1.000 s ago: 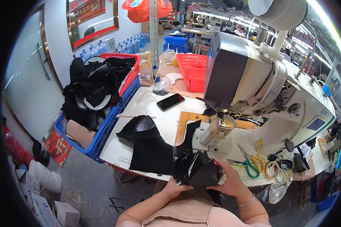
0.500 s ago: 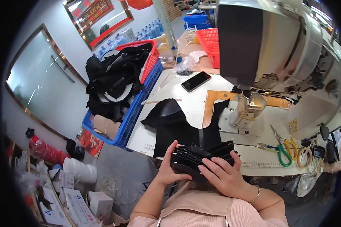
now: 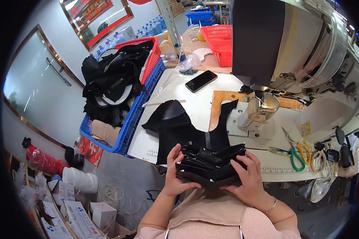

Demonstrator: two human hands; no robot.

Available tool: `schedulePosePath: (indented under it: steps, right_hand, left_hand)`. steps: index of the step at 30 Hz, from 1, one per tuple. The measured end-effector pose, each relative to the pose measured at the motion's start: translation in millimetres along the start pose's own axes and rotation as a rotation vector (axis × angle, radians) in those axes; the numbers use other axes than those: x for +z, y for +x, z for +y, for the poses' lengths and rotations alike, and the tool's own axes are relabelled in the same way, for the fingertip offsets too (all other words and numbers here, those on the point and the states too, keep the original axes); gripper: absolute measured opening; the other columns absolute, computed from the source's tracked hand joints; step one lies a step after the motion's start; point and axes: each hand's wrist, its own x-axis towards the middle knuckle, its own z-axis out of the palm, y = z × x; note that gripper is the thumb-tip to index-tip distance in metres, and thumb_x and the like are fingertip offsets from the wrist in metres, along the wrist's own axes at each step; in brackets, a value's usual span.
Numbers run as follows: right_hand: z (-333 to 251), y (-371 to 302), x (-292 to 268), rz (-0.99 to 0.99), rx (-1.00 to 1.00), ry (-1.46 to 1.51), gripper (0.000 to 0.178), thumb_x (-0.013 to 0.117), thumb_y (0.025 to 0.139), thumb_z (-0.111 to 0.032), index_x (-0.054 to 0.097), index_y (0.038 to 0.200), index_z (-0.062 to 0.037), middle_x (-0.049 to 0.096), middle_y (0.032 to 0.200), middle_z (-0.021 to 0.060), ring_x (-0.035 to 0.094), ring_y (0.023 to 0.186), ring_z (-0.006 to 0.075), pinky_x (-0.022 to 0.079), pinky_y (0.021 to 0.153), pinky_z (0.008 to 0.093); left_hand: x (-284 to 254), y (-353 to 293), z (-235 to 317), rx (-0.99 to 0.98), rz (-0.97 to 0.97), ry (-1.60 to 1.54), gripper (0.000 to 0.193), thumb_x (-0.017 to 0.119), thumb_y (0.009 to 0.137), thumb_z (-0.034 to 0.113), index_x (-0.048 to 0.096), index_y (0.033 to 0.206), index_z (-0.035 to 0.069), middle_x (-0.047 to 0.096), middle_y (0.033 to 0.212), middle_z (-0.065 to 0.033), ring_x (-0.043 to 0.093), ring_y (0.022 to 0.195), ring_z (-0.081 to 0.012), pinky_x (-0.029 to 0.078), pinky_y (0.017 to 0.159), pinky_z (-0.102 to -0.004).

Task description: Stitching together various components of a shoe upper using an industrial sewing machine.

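Stack of black cut pieces point(image 3: 211, 169) held between left hand point(image 3: 175, 174) and right hand point(image 3: 249, 177), each pinching one end; black panel point(image 3: 175, 131) beyond the hands on desk point(image 3: 199, 104).

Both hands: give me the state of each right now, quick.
Left hand: closed on the left side of a stack of black pieces.
Right hand: closed on the right side of the same stack.

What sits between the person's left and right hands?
A bundle of black pieces, held by the left hand and the right hand, as the head view shows.
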Motion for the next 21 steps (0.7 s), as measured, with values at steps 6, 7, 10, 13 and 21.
schedulePosePath:
  steps: [6,7,10,13,21]
  right_hand:
    - [1,6,-3,0.002,0.003,0.032,0.074,0.082,0.053,-0.027,0.052,0.118,-0.0073,0.045,0.119,0.013,0.039,0.114,0.0364,0.036,0.095,0.0455]
    - [1,6,-3,-0.003,0.018,0.05,0.072,0.082,0.054,-0.027,0.053,0.117,-0.0086,0.044,0.121,0.0131,0.039,0.115,0.036,0.035,0.095,0.0463]
    - [1,4,-2,0.028,-0.08,-0.051,0.057,0.079,0.06,-0.024,0.057,0.112,-0.0122,0.046,0.121,0.0126,0.04,0.115,0.0355,0.034,0.096,0.0491]
    - [11,-6,8,0.12,-0.268,-0.067,0.043,0.075,0.066,-0.02,0.06,0.106,-0.015,0.048,0.12,0.0109,0.042,0.114,0.0362,0.032,0.098,0.0516]
    - [9,-1,9,-0.006,-0.23,-0.047,0.049,0.071,0.069,-0.02,0.055,0.114,-0.0111,0.052,0.119,0.0046,0.047,0.114,0.0251,0.025,0.104,0.0513]
  left_hand:
    - [4,-5,10,-0.148,0.07,0.007,0.106,0.088,0.047,0.036,0.036,0.134,0.009,0.023,0.141,-0.0208,0.028,0.13,-0.0305,0.025,0.105,-0.0391]
    - [5,-5,12,-0.186,0.066,-0.078,0.106,0.088,0.048,0.035,0.035,0.135,0.007,0.024,0.141,-0.0183,0.03,0.129,-0.029,0.026,0.105,-0.0392]
    - [13,-2,19,-0.298,0.093,-0.373,0.099,0.084,0.056,0.036,0.033,0.136,0.007,0.028,0.141,-0.0136,0.035,0.127,-0.0264,0.029,0.105,-0.0403]
    - [27,-5,21,-0.439,0.215,-0.871,0.079,0.071,0.073,0.038,0.033,0.136,0.009,0.034,0.139,-0.0106,0.038,0.125,-0.026,0.032,0.104,-0.0431]
    - [28,-1,18,-0.583,0.402,-1.146,0.036,0.042,0.094,0.029,0.045,0.126,0.013,0.042,0.135,-0.0101,0.04,0.124,-0.0265,0.03,0.105,-0.0451]
